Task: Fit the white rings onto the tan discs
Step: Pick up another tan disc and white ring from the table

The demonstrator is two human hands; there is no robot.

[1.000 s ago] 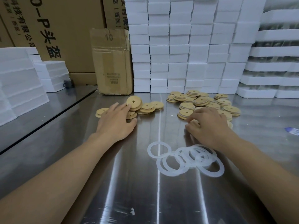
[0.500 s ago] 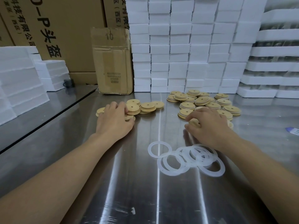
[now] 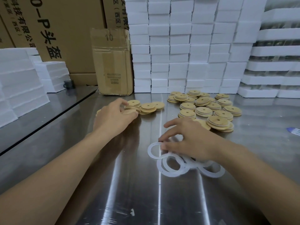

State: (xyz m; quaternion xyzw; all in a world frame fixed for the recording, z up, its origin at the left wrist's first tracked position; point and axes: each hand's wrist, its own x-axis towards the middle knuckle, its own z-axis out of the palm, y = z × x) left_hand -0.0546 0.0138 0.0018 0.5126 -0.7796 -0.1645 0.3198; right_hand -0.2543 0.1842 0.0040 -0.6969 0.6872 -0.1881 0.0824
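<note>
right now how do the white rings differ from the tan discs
The white rings are thin hoops with wide open centres; the tan discs are thicker, with a small centre hole. The rings overlap by the right hand; the discs lie heaped farther back, one held by the left hand. Both are round, on the steel table.

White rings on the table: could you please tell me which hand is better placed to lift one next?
Right hand: its fingertips touch the white rings, while the left hand holds a tan disc.

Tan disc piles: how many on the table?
2: a small pile at the left hand, a bigger pile beyond the right hand. The hands may hide part of each.
</note>
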